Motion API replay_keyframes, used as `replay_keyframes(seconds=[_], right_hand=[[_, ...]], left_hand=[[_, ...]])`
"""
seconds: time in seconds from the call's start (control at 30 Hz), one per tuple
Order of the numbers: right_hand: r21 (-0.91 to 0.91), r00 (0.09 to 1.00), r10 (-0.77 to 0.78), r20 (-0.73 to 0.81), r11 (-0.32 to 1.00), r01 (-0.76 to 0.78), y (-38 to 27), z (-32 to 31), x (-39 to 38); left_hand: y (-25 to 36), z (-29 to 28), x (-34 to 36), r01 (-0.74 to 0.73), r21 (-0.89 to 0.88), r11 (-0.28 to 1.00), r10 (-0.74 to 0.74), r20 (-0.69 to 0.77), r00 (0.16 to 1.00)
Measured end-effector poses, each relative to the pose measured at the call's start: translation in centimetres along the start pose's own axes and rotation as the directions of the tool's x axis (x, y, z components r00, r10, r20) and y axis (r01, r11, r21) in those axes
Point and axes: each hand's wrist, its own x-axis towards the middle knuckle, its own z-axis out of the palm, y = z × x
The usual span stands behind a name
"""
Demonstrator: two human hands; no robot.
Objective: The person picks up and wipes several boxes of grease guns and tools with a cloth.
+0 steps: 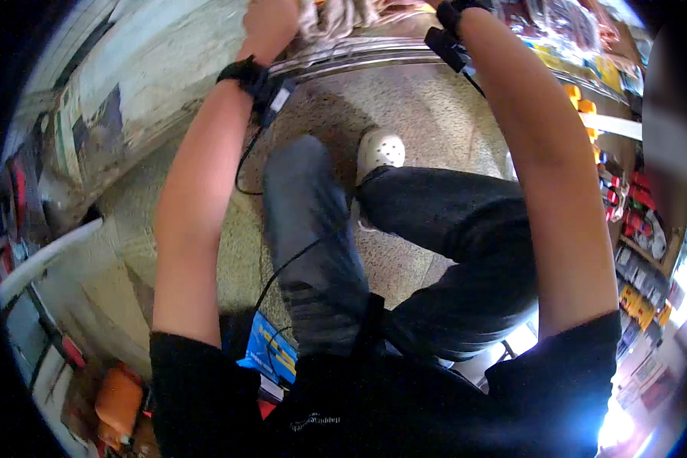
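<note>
At the top edge, my left hand (271, 23) reaches beside a bunch of beige, soft cloth or rope-like material (340, 15) lying above metal rails (359, 47). Its fingertips are cut off, so I cannot make out what it holds. My right hand (441, 6) is mostly out of the picture at the right of that bunch, fingers unseen. Clear plastic-wrapped items (561, 23) lie farther right. Dark wrist straps with small boxes and cables are on both my wrists.
I am low over a speckled floor (320, 107), one white clog (382, 153) showing. A worn pale wall (145, 76) is at left. Shelves with red, yellow and grey goods (641, 298) stand at right. A blue box (271, 343) and an orange object (118, 401) lie lower left.
</note>
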Motion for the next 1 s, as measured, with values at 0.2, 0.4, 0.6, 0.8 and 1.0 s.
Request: replay_keyframes(seconds=[0.2, 0.4, 0.6, 0.8, 1.0], right_hand=[[0.025, 0.998, 0.062, 0.014, 0.998, -0.062, 3.8, -0.9, 0.2], [0.075, 0.998, 0.042, 0.056, 0.996, -0.046, 6.5, -0.7, 2.3], [0.123, 0.997, 0.009, 0.071, 0.992, -0.018, 7.9, -1.0, 5.2], [0.130, 0.996, -0.004, 0.087, 0.991, -0.008, 9.7, -1.7, 7.1], [0.084, 0.993, -0.023, 0.116, 0.996, 0.014, 8.4, -1.0, 8.4]], left_hand=[[-0.7, 0.1, -0.6, -0.029, 0.017, 0.999, 0.028, 0.048, 0.998], [-0.6, -1.3, -0.5, -0.044, 0.052, 0.998, 0.029, 0.250, 0.968], [-0.8, -2.0, 0.3, -0.036, 0.025, 0.999, 0.029, 0.229, 0.973], [-0.8, -2.4, 0.9, -0.073, -0.089, 0.993, 0.083, 0.108, 0.991], [-3.1, -8.0, 4.3, 0.338, -0.494, 0.801, 0.053, 0.621, 0.782]])
